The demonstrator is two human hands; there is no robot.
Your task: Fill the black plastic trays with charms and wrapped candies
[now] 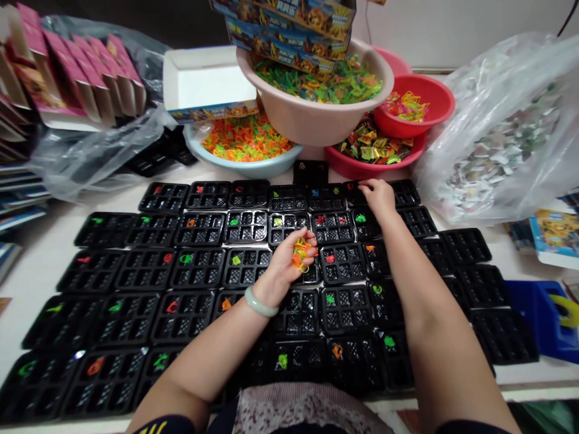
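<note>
My left hand (286, 260), a pale bangle (261, 302) on its wrist, is cupped around a small heap of orange and yellow-green plastic toy pieces (301, 255). It hovers over the middle of several rows of black compartment trays (248, 266). My right hand (379, 196) reaches to the back row, its fingers pinched together over a black tray (356, 194) with a red piece (351, 187) in a compartment. Whatever the right fingertips hold is too small to tell. Many trays carry one small coloured piece, such as a green piece (360, 218).
Behind the trays stand a blue basin (244, 167) of orange and green pieces, a pink basin (312, 117) with printed boxes (289, 36) on top, and red bowls (418, 123). A clear plastic bag (502, 132) bulges at right, near a blue bin (538, 319). Pink cartons (90, 78) stand left.
</note>
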